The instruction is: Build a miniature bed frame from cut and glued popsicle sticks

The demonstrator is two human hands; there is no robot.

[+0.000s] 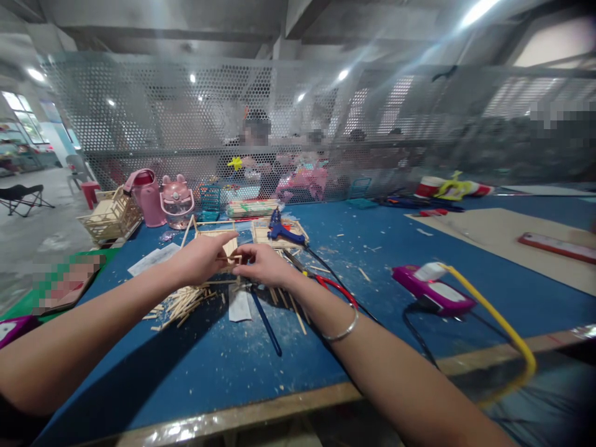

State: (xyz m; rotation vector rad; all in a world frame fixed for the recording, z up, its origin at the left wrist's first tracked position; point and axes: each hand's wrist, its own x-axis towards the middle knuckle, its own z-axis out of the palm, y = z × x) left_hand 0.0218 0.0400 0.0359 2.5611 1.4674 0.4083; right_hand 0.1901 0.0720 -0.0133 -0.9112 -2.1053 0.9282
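Observation:
My left hand [201, 256] and my right hand [263, 264] meet above the blue table [372, 292], both pinched on a small frame of thin wooden sticks [231, 256]. A silver bangle [342, 326] circles my right wrist. Below the hands lies a heap of loose wooden sticks [182, 303], a slip of white paper [239, 305] and a blue pen [266, 323]. Just behind the hands stands a partly built stick structure [215, 236].
A blue glue gun [284, 231] rests on a stick frame. A stick basket [110, 217], a pink bottle [148, 197] and a pink cup [177, 202] stand at back left. A purple device with a yellow cable [433, 288] and a cardboard sheet [507, 242] lie right. People sit behind a mesh screen [279, 124].

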